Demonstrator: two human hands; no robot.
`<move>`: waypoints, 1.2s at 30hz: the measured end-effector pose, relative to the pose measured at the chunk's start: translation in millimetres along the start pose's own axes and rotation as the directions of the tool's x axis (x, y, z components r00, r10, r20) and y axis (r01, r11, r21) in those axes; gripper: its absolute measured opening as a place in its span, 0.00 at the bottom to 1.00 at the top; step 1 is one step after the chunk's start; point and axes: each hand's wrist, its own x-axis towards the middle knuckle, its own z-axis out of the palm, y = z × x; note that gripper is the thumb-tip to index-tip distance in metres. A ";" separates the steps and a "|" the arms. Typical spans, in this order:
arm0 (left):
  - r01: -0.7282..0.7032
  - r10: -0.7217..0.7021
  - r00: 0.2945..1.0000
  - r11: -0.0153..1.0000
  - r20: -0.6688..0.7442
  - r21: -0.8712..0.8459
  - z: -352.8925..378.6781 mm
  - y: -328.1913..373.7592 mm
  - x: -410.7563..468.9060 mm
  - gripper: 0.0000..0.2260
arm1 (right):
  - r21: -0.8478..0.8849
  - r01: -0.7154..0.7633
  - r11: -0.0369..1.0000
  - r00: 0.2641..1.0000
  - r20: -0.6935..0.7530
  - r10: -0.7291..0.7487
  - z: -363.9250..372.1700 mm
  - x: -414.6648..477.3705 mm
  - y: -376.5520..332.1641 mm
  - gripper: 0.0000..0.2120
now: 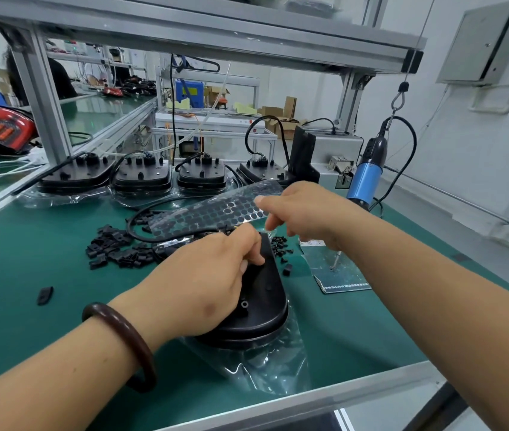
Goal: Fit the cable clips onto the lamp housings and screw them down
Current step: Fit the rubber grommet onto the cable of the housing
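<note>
A black lamp housing [256, 309] lies face down on clear plastic wrap [265, 365] at the near middle of the green bench. My left hand [203, 284] rests on top of it, fingers curled at its far end, pinching something small that I cannot make out. My right hand [303, 209] hovers just beyond, holding the edge of a clear sheet of round dark stickers [213, 213]. A pile of black cable clips [116, 250] lies to the left. Small black screws [281, 244] are scattered right of the housing. A black cable [141, 234] loops behind.
Several more lamp housings [141, 175] stand in a row at the back. A blue electric screwdriver [366, 175] hangs on a hook at right. A printed card [337, 272] lies at right, a stray clip [45, 295] at left. The aluminium bench edge [309, 396] runs along the front.
</note>
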 end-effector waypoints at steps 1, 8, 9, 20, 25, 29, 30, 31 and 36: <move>-0.009 0.009 1.000 1.000 0.019 0.022 0.3 -0.3 0.1 0.12 | 0.026 -0.014 1.000 1.000 -0.006 0.014 0.4 2.4 1.4 0.23; 0.001 -0.014 0.993 0.994 0.117 0.112 -5.4 4.6 5.4 0.12 | 0.155 -0.098 0.983 0.994 -0.029 0.103 5.1 19.0 7.8 0.23; 0.001 -0.014 0.993 0.994 0.116 0.111 -5.5 5.3 5.6 0.13 | 0.179 -0.105 0.978 0.993 -0.042 0.114 3.1 21.5 8.5 0.23; -0.001 0.003 0.998 0.999 -0.064 0.035 3.5 3.6 3.2 0.09 | 0.317 -0.097 0.943 0.994 -0.019 0.108 27.2 22.5 5.5 0.16; -0.033 0.044 0.994 0.995 -0.105 0.096 0.9 6.3 4.0 0.07 | 0.470 -0.098 0.877 0.992 -0.024 0.124 32.1 20.0 6.1 0.16; 0.012 0.009 0.978 0.995 -0.207 0.100 -17.7 -13.6 23.0 0.07 | 0.468 -0.089 0.879 0.994 -0.019 0.110 35.7 17.5 11.0 0.19; 0.091 -0.078 0.961 0.995 -0.265 0.036 -28.2 -29.2 34.4 0.07 | 0.482 -0.088 0.872 0.994 -0.019 0.111 36.2 17.4 13.1 0.18; 0.195 -0.192 0.930 0.980 -0.314 -0.021 -38.7 -50.0 47.9 0.07 | 0.496 -0.086 0.864 0.994 -0.021 0.111 36.4 17.4 15.2 0.18; 0.672 -0.646 0.739 0.725 -0.190 0.151 -48.2 -151.6 86.4 0.12 | 0.501 -0.075 0.862 0.993 -0.041 0.110 38.5 18.5 21.3 0.19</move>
